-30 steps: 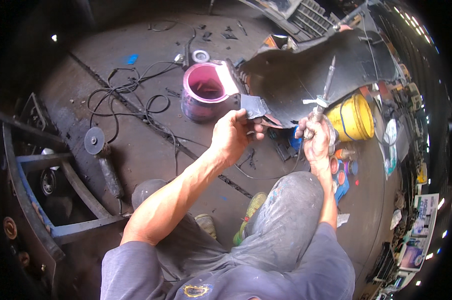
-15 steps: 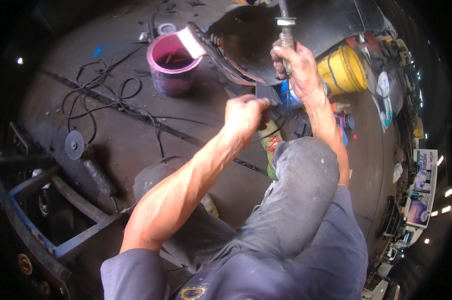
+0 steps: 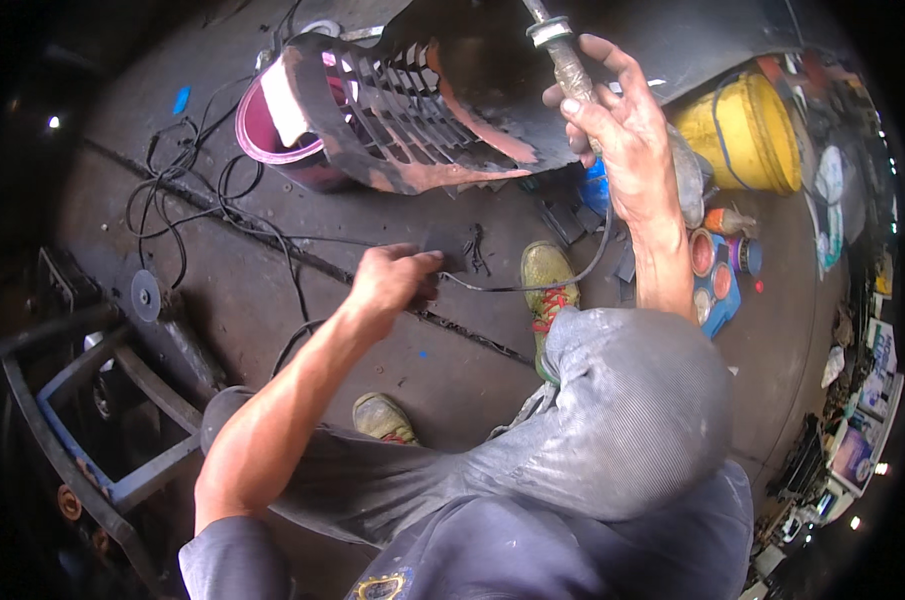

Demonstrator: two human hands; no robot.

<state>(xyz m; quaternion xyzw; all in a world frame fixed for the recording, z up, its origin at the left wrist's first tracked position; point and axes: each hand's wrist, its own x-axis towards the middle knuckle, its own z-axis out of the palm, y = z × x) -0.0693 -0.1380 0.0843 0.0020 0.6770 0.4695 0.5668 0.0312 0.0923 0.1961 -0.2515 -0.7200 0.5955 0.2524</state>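
Observation:
My right hand (image 3: 622,140) is up at the top of the view, shut around a long rusty metal tool (image 3: 562,55) with a grey collar. It sits against the edge of a large black and reddish plastic grille panel (image 3: 412,110). A thin black cord (image 3: 532,288) runs from the tool down across the floor to my left hand (image 3: 392,282), which pinches it low over the dark floor. My bent right knee (image 3: 632,400) and my shoe (image 3: 547,280) lie between the hands.
A pink bucket (image 3: 267,135) stands behind the panel and a yellow bucket (image 3: 742,130) to the right. Small open tins (image 3: 717,280) rest on a blue tray. An angle grinder (image 3: 152,300), tangled black cables (image 3: 192,200) and a blue metal frame (image 3: 82,430) are on the left.
My left hand has left the panel and come down to the cord near the floor. My right hand stays on the tool, now higher and closer in view beside the panel.

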